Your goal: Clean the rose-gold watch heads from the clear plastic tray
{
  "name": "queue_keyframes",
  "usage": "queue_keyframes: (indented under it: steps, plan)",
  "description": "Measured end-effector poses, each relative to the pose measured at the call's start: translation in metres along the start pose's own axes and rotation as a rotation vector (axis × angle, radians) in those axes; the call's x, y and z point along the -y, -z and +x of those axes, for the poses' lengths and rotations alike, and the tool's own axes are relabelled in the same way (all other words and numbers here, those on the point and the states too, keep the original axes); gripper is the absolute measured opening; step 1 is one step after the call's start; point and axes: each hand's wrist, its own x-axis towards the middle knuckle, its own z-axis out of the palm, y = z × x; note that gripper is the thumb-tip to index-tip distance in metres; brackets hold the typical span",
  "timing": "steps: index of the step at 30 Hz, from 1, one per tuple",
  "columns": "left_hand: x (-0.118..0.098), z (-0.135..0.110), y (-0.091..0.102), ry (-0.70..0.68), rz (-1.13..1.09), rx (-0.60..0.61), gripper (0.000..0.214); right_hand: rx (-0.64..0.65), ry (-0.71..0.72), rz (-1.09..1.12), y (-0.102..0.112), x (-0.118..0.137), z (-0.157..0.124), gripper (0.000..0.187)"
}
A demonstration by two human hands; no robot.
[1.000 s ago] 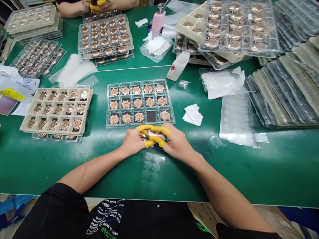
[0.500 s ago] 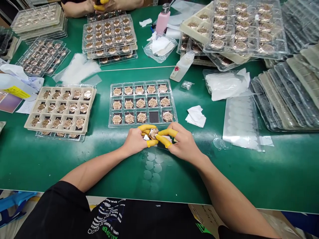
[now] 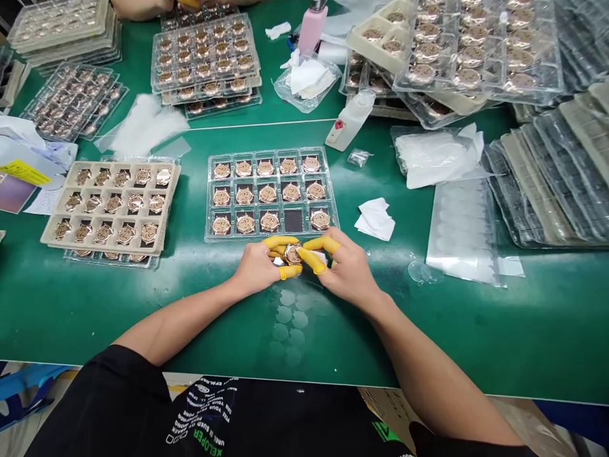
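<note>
Just in front of the clear tray, my left hand (image 3: 259,268) pinches a rose-gold watch case (image 3: 292,254) between yellow-cotted fingers. My right hand (image 3: 345,263) is closed at the case's right edge, its yellow-cotted thumb and index finger touching it. Bits of something white show beside the fingers of both hands; I cannot tell whether it is cloth or paper. The clear plastic tray (image 3: 208,219) beyond holds rows of similar watch cases on dark pads. One compartment in its front row shows only a bare dark pad (image 3: 294,221).
A beige tray of watch cases (image 3: 57,216) stands left. Stacked trays (image 3: 202,54) are behind, near another person's arm (image 3: 137,7). A white bottle (image 3: 349,120), a pink bottle (image 3: 311,30), crumpled tissue (image 3: 375,219) and clear film sheets (image 3: 461,235) lie around; tray stacks (image 3: 552,184) line the right.
The view has shifted slightly. My right thumb and index finger have moved a little at the case's edge, and the case is tilted slightly differently. My left hand keeps its hold.
</note>
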Motion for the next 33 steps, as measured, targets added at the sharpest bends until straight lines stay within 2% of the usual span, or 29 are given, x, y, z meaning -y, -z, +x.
queue_keyframes:
  steps: [4, 8, 13, 17, 19, 24, 26, 29, 33]
  plan:
    - [0.001, 0.000, -0.001, -0.014, -0.006, 0.027, 0.059, 0.034, 0.052, 0.052, -0.002, 0.000, -0.001, 0.006]
    - [0.002, 0.000, 0.000, -0.040, -0.006, 0.001, 0.059, -0.054, -0.016, -0.022, -0.003, -0.001, -0.003, 0.002]
    - [0.003, 0.000, 0.000, -0.043, -0.006, 0.014, 0.059, -0.001, 0.006, 0.067, -0.006, -0.002, -0.001, 0.005]
    - [0.001, 0.001, -0.001, -0.043, -0.013, -0.016, 0.060, -0.129, -0.146, -0.032, -0.005, -0.005, 0.000, 0.010]
    - [0.000, 0.001, -0.002, -0.046, -0.014, -0.022, 0.060, -0.177, -0.201, -0.011, -0.003, -0.005, -0.001, 0.012]
    - [0.002, 0.002, -0.001, -0.036, -0.030, -0.010, 0.062, -0.088, -0.093, 0.091, -0.007, -0.002, -0.001, 0.015]
    - [0.003, 0.003, -0.001, -0.036, -0.047, -0.014, 0.063, -0.106, -0.119, 0.020, -0.009, -0.004, 0.001, 0.015]
    - [0.003, 0.003, -0.001, -0.038, -0.048, -0.030, 0.061, -0.205, -0.178, -0.031, -0.011, -0.004, 0.002, 0.011]
    - [0.002, 0.004, -0.001, -0.039, -0.056, -0.013, 0.062, -0.132, -0.103, 0.034, -0.013, -0.002, 0.001, 0.010]
